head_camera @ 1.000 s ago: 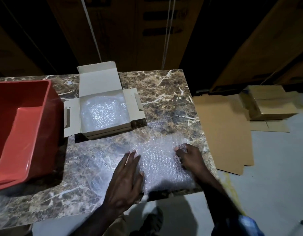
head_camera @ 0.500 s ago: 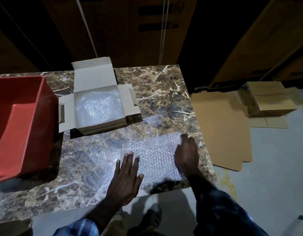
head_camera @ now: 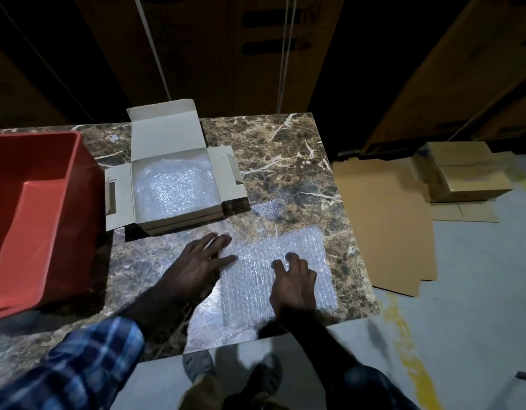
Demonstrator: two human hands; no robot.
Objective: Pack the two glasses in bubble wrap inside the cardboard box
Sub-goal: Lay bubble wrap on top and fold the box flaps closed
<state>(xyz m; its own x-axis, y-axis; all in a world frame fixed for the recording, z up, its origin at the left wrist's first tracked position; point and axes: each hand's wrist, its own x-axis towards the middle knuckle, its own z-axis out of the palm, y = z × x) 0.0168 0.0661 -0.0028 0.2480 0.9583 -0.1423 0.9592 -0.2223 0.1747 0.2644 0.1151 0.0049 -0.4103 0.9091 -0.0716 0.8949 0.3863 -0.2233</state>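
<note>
a sheet of bubble wrap (head_camera: pixel 278 269) is spread flat at the table's (head_camera: pixel 273 149) near right corner; it is pressed at its left edge by the left hand (head_camera: pixel 198 261), fingers straight, and at its middle by the right hand (head_camera: pixel 294 284), fingers spread; its long axis is judged to run 6 to 12 o'clock; the cardboard box (head_camera: pixel 173 184), open and lined, lies at 11 o'clock from the left hand, which is nearer; open marble is seen between; no bare glass can be made out.

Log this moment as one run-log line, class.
left hand: flat beside bubble wrap sheet | right hand: resting on sheet | cardboard box: open, wrap-lined
</note>
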